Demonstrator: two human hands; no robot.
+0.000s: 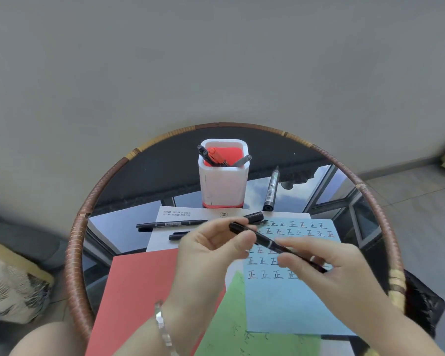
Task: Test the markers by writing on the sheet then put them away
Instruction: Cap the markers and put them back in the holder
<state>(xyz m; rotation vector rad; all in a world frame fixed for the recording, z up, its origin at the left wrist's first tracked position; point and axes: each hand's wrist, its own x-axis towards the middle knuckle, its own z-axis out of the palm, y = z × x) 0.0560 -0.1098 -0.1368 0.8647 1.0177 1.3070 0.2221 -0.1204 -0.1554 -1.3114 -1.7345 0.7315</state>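
Both hands hold one black marker [265, 242] above the blue sheet [290, 304], which carries rows of written characters. My left hand [211, 250] pinches the marker's upper end; a black cap [254, 217] shows just past its fingertips. My right hand [326, 265] grips the lower part of the barrel. A white and red pen holder [222, 186] stands at the back with several markers inside. Two thin black markers [171, 224] [177, 236] lie on the white paper to the left. A thick black marker [271, 190] lies right of the holder.
All of this sits on a round glass table with a woven rim [75, 242]. A red sheet [139, 291] and a green sheet [231, 317] lie near me beside the blue one. A patterned cushion [13, 289] is at the left, on the floor side.
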